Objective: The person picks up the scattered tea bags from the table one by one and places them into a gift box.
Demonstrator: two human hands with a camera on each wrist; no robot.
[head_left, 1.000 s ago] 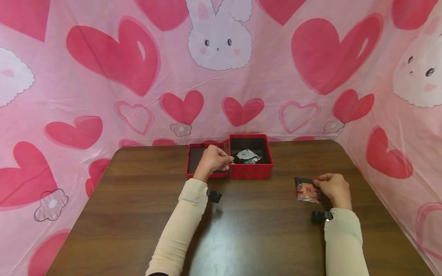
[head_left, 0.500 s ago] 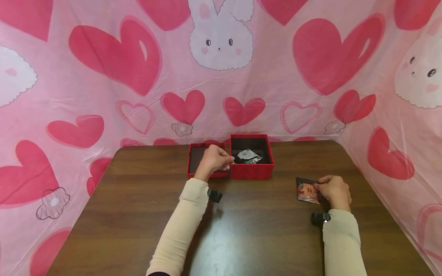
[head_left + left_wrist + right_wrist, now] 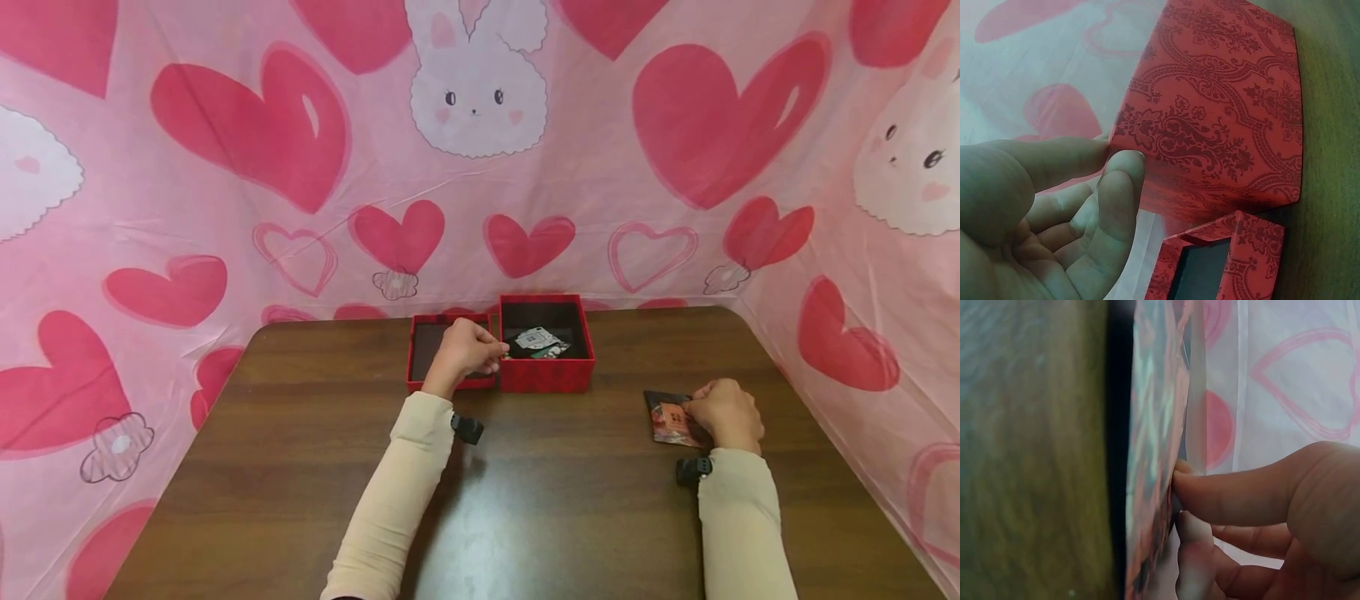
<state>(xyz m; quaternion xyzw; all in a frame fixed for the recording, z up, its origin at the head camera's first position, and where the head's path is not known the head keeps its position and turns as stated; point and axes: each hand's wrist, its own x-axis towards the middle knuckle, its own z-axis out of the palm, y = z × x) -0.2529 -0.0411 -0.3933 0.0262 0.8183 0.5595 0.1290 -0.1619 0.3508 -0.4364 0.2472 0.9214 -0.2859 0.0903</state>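
Observation:
My left hand (image 3: 467,348) pinches the rim at the front left corner of a red box (image 3: 546,375). In the left wrist view the thumb and forefinger meet on that rim, over the box's dark floral pattern (image 3: 1210,106). Inside the box lie white and green packets (image 3: 537,338). To the right, my right hand (image 3: 726,414) pinches the edge of a flat, shiny packet (image 3: 669,427) with an orange label and a dark top. The right wrist view has the packet (image 3: 1154,444) edge-on, tilted up from the table, with thumb and fingertips at its border.
A shallow red lid (image 3: 414,350) lies open side up, left of the box and partly behind my left hand. The brown wooden table (image 3: 570,492) ends at a pink heart-and-rabbit cloth (image 3: 600,167) that hangs behind it and at both sides.
My right hand now has the packet's near side tilted up, where it lay flatter before. The left hand stays at the box rim.

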